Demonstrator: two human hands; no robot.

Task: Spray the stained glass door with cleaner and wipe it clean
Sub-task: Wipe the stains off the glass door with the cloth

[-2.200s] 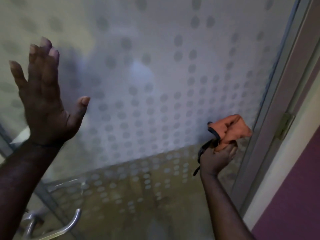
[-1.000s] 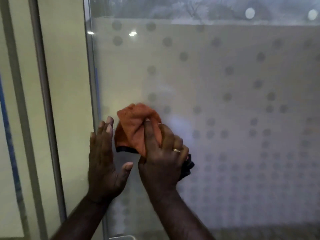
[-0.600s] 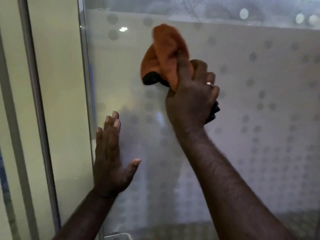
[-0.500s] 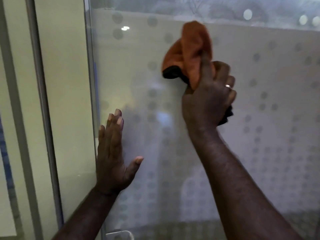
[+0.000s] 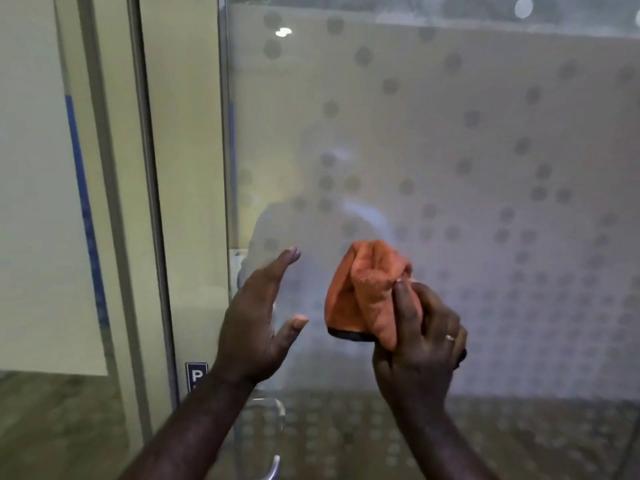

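The frosted, dot-patterned glass door stands upright before both hands. An orange cloth sits against it above the right hand, and a metal handle is fixed below the left hand.

A single wide-angle view comes from the person's head and faces straight at the frosted glass door, close enough that the pane fills the picture from 12 to 5 o'clock. The aim tilts slightly downward, so both forearms rise from the lower edge at 6 o'clock. The left hand and right hand sit just below centre, very near the lens. At 9 o'clock the door frame leans with wide-angle bending. No second view exists to overlap.
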